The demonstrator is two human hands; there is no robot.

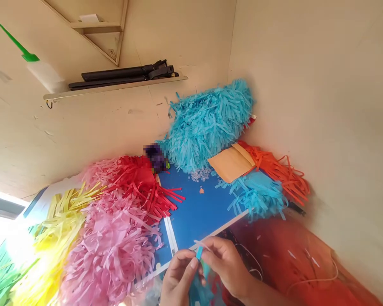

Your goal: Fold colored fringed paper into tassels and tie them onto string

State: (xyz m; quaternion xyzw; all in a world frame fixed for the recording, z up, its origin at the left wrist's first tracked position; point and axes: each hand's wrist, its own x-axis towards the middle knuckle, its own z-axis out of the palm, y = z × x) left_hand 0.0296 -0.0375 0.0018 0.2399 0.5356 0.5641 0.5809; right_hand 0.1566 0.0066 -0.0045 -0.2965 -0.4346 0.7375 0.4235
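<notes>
Close together at the front edge of the blue table (pixel 198 208), both my hands are working on a small piece. My left hand (pixel 180 276) pinches a turquoise paper strip (pixel 199 253) between thumb and forefinger. With its fingers closed, my right hand (pixel 225 263) grips a thin pale string (pixel 201 244), whose end sticks out above the strip. A loop of white cord (pixel 255 263) shows behind the right wrist. Below the hands, more turquoise paper (pixel 199 291) is partly hidden by them.
Pink fringe (pixel 111 246), red fringe (pixel 140 182) and yellow fringe (pixel 55 242) pile up on the left. A large turquoise fringe bundle (pixel 210 123) leans in the corner. To the right lie orange fringe (pixel 284 174), an orange paper sheet (pixel 231 163) and smaller turquoise fringe (pixel 258 191).
</notes>
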